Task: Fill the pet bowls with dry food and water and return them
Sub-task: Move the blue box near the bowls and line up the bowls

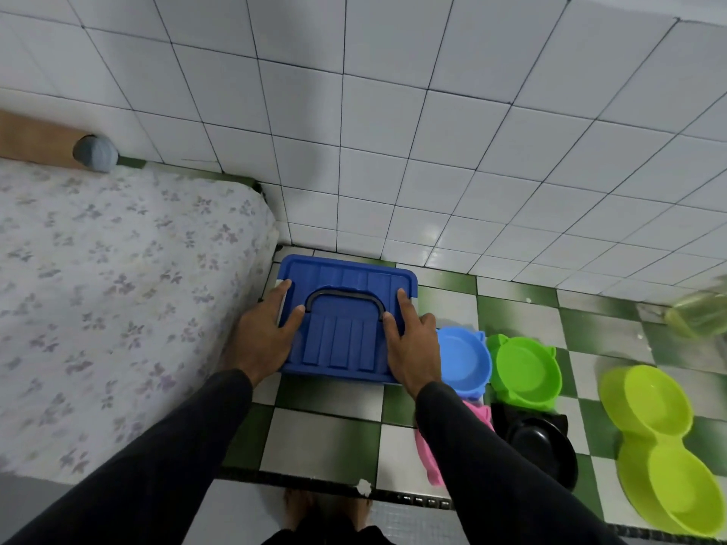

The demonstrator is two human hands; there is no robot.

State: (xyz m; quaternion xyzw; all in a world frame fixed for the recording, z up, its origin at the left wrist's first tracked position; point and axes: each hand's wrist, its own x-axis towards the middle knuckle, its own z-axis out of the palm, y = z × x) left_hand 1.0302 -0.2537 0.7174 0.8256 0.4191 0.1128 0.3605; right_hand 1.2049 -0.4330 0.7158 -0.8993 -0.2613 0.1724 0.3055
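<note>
A blue lidded storage box [346, 320] with a dark folding handle stands on the checkered floor by the wall. My left hand [265, 332] lies on the lid's left edge and my right hand [409, 344] on its right edge, fingers straight on the lid. To the right of the box sit a blue bowl [462, 361], a green bowl [525, 371], a pink bowl [429, 454] partly behind my right sleeve, a black bowl [541, 446] and a lime double bowl [665, 446]. All the bowls look empty.
A bed with a floral sheet [118, 308] fills the left side, close against the box. White tiled wall [432, 151] rises behind. A blurred yellow-green container [698, 314] stands at the far right. My bare feet [326, 509] show at the bottom, by a floor step edge.
</note>
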